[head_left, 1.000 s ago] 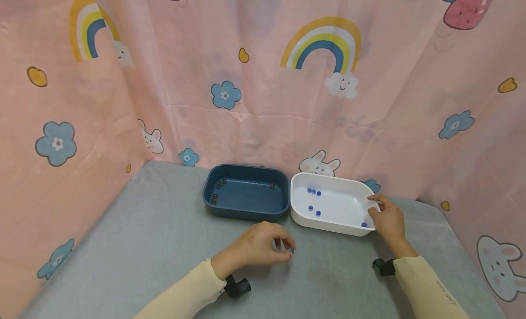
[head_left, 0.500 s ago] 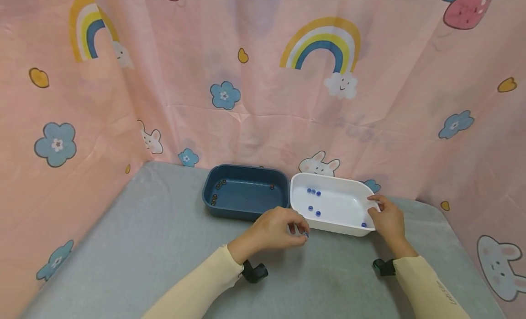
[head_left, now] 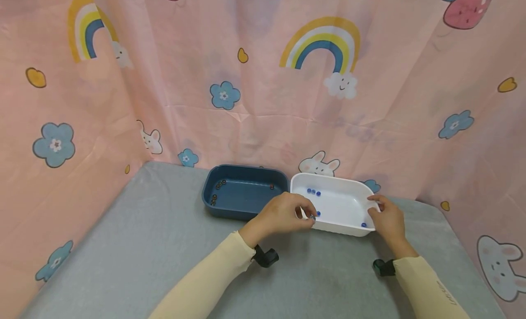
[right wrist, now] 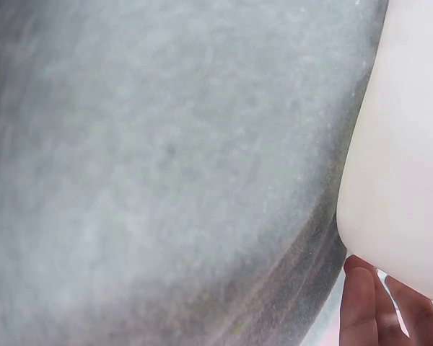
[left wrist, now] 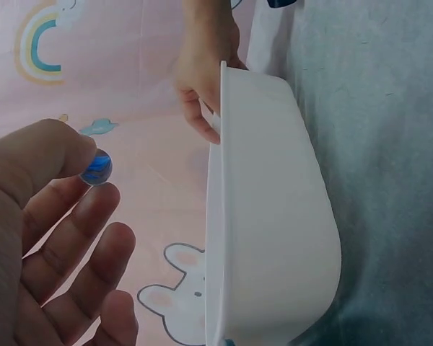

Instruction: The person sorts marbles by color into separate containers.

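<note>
My left hand (head_left: 285, 214) pinches a blue glass marble (left wrist: 97, 168) between thumb and index finger, its other fingers loosely bent. It is over the near left rim of the white basin (head_left: 341, 202), where it hides part of that rim. Inside the basin lie several blue marbles, three in a row (head_left: 313, 192) towards the back and one (head_left: 364, 225) in the near right corner. At the basin's right end my right hand (head_left: 388, 220) grips the rim, thumb inside. In the right wrist view its fingers (right wrist: 359, 306) show beside the white wall.
A dark blue basin (head_left: 246, 196) stands directly left of the white one, with several brown marbles (head_left: 214, 200) on its left side and one (head_left: 272, 187) on its right. Both stand on a grey cloth-covered table (head_left: 139, 250). A pink patterned curtain (head_left: 263, 131) hangs close behind.
My left hand has moved forward and to the right with the marble, from above the table to the white basin's near rim. The right hand and both basins have stayed in place.
</note>
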